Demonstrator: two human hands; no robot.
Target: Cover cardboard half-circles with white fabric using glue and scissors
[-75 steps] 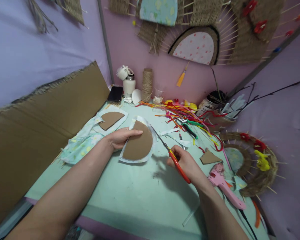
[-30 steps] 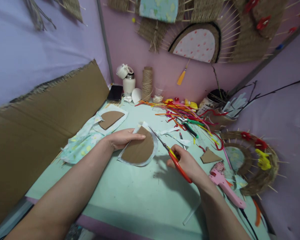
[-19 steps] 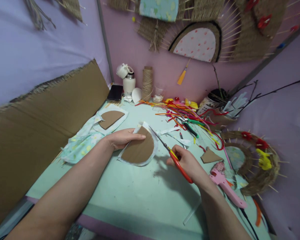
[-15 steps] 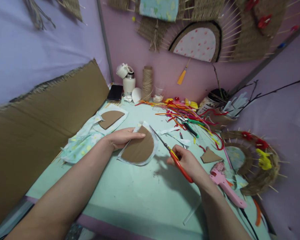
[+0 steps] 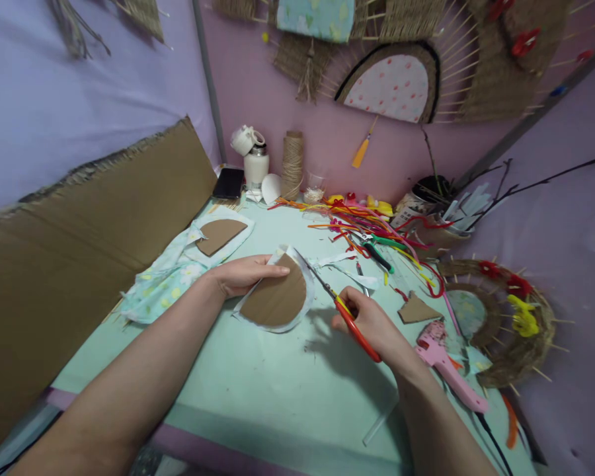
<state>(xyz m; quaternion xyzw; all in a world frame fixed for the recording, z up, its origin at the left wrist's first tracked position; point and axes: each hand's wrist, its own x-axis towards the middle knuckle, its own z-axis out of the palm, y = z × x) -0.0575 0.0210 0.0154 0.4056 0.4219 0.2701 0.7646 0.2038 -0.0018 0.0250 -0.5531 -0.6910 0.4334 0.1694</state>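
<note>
My left hand (image 5: pixel 242 275) grips a brown cardboard half-disc (image 5: pixel 276 300) backed with white fabric, fingers over its top edge, holding it just above the mint-green table (image 5: pixel 258 390). My right hand (image 5: pixel 371 324) is closed on red-handled scissors (image 5: pixel 350 321). Their blades point up-left and meet the fabric border at the half-disc's upper right edge.
A second cardboard piece on fabric (image 5: pixel 220 235) lies left of centre, with floral cloth (image 5: pixel 161 281) beside it. Coloured pipe cleaners (image 5: pixel 367 228), a pink glue gun (image 5: pixel 443 367), a woven wreath (image 5: pixel 500 317), a twine spool (image 5: pixel 292 165) and a large cardboard sheet (image 5: pixel 79 231) surround the work.
The half-disc has turned slightly in my left hand and shifted a little lower, while the scissors stay at its upper right edge. My right hand has hardly moved.
</note>
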